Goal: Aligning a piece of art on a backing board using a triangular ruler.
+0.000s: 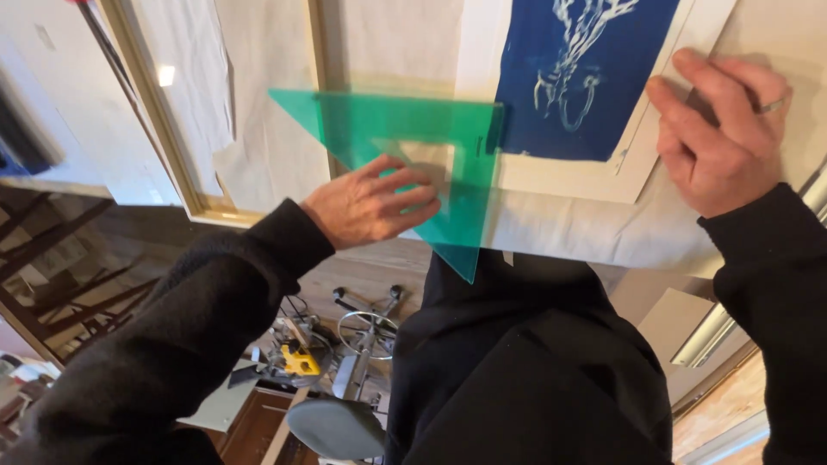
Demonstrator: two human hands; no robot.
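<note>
Head view looks down over a table covered in pale paper, where a green see-through set square lies flat. The left hand rests on its lower part, fingers spread and pressed flat on the plastic, gripping nothing. The right hand sits well apart at the right, its fingers curled together and bearing down on the white border of a blue print; whether it pinches anything underneath cannot be told.

The set square looks thin, light and stiff, with a slick surface that would likely slide on paper unless pressed down. It is probably best steadied by a flat palm near its middle, or lifted by an edge or through the cut-out in its centre. Its upper edge runs roughly left to right, one sharp corner aiming left, another pointing down toward the person's body; the long slanted edge runs from upper left to lower right. Its right-hand edge just overlaps the blue print's left side.
</note>
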